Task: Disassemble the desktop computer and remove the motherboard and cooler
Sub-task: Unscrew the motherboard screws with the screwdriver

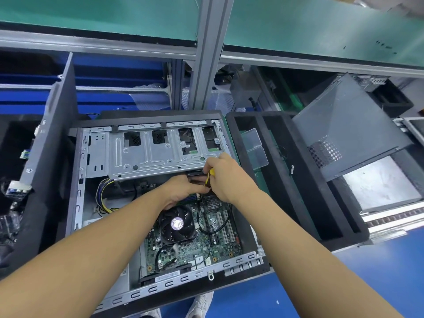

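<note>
While the right hand (223, 177) is wrapped round the yellow-and-black handle of a screwdriver (210, 176), the left hand (183, 189) lies just beside it, fingers reaching toward the tool's lower end. Whether those fingers pinch anything cannot be told, as the spot is dark and partly covered.

Both hands work at the near edge of the drive cage (156, 150), which is in place over the far part of the computer case (79, 191).

The motherboard (206, 244) sits flat in the case, nearer the person than the cage, with black leads looped across it. The cooler (176, 226) is mounted on the board, fan upward, with a lead running from it. Yellow and black power cables (103, 196) hang at the left of the interior.

The case lies on its side with its cover off. A grey perforated panel (344, 129) leans well apart at the right.

Assessment: the case is opened and the task is at an early stage. Cage, leads, board and cooler are all outstanding.
</note>
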